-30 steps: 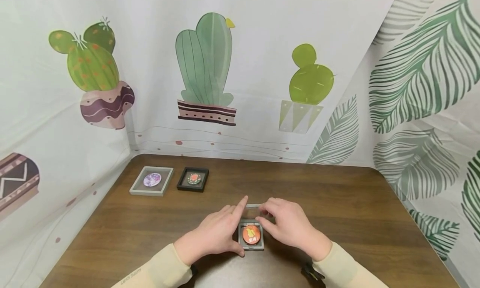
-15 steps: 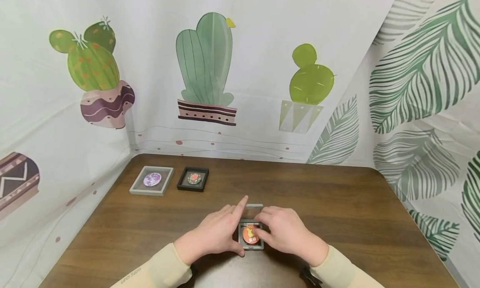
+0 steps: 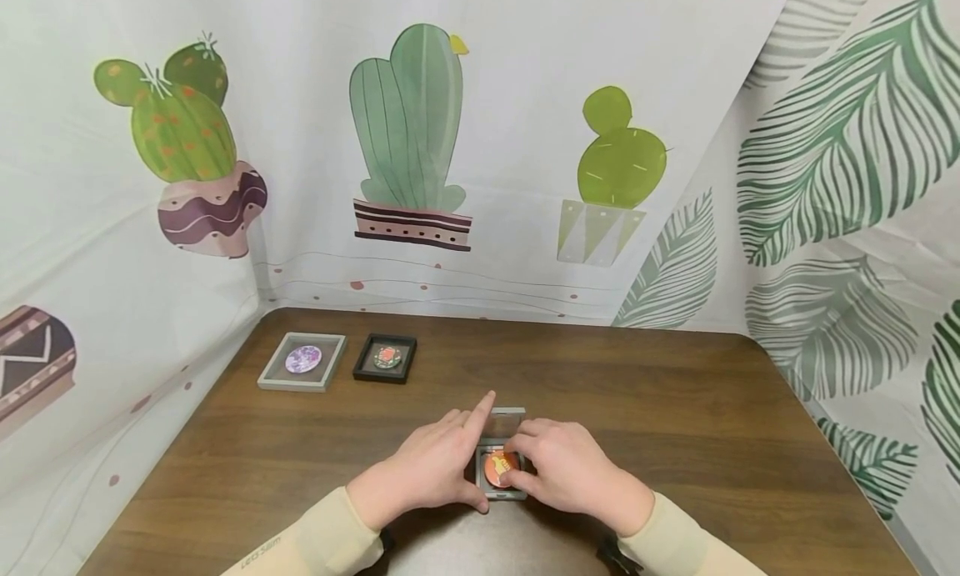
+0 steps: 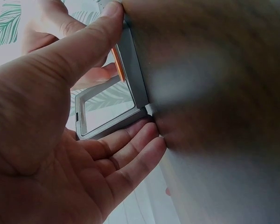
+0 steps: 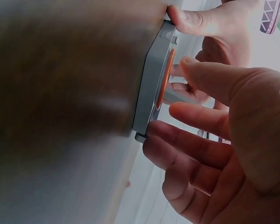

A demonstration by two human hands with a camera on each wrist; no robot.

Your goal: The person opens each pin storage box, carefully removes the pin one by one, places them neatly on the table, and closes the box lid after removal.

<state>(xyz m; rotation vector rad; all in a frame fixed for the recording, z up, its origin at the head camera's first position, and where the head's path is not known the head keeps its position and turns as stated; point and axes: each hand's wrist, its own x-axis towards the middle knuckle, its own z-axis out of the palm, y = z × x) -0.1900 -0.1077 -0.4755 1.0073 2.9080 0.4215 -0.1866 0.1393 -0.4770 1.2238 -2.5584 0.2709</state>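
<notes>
On the table lies a small grey display case (image 3: 513,495) with its clear-windowed lid (image 4: 105,107) raised at the far side. An orange round badge (image 3: 498,469) with a yellow figure sits in its base, partly covered by fingers. My left hand (image 3: 429,463) braces the case's left side, thumb at the near corner, index finger straight along the lid; its other fingertips rest by the hinge in the left wrist view. My right hand (image 3: 567,468) reaches over the case from the right, thumb and index finger spread right at the badge's face, the other fingers bent near the hinge.
At the back left of the brown wooden table (image 3: 637,393) lie a larger light grey frame (image 3: 271,385) with a purple badge (image 3: 303,359) and a black frame (image 3: 378,378) with a red-and-green badge (image 3: 387,358). A cactus-print curtain (image 3: 517,142) hangs behind.
My right hand has moved from beside the lid down and left over the case, its thumb and index finger now over the badge. My left hand has stayed in place.
</notes>
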